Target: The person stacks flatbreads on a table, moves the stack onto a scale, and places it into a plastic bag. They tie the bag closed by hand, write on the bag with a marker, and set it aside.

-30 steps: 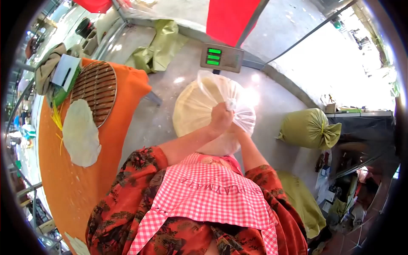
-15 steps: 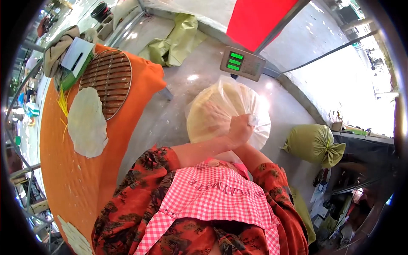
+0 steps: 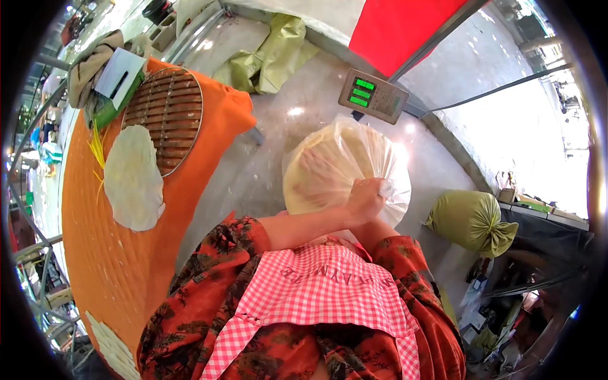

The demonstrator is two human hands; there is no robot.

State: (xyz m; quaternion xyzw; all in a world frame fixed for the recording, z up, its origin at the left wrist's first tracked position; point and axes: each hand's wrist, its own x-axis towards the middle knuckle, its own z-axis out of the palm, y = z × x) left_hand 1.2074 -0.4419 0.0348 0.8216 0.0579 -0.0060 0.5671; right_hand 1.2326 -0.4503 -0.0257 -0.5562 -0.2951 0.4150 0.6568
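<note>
A clear plastic bag (image 3: 316,171), round and full of pale, flat-looking pieces, stands in front of me. Its gathered neck (image 3: 386,188) sticks out of the fist of my left hand (image 3: 366,199), whose fingers are wrapped round it. My right hand (image 3: 368,223) comes in from the right, just below my left hand and against it near the bag's neck; its fingers are hidden. Just beyond the bag is a scale display (image 3: 373,95) with green lit panels.
At the left an orange-covered table (image 3: 152,266) bears a slatted round rack (image 3: 168,114), a pale flat sheet (image 3: 133,180) and a white-topped box (image 3: 120,76). A tied green sack (image 3: 468,218) lies at the right. Green sacking (image 3: 275,60) is on the floor.
The view has shifted slightly, so the bag, display and green sack appear a little further right. My left hand still grips the bag's neck, and the hands sit slightly lower against the bag.
</note>
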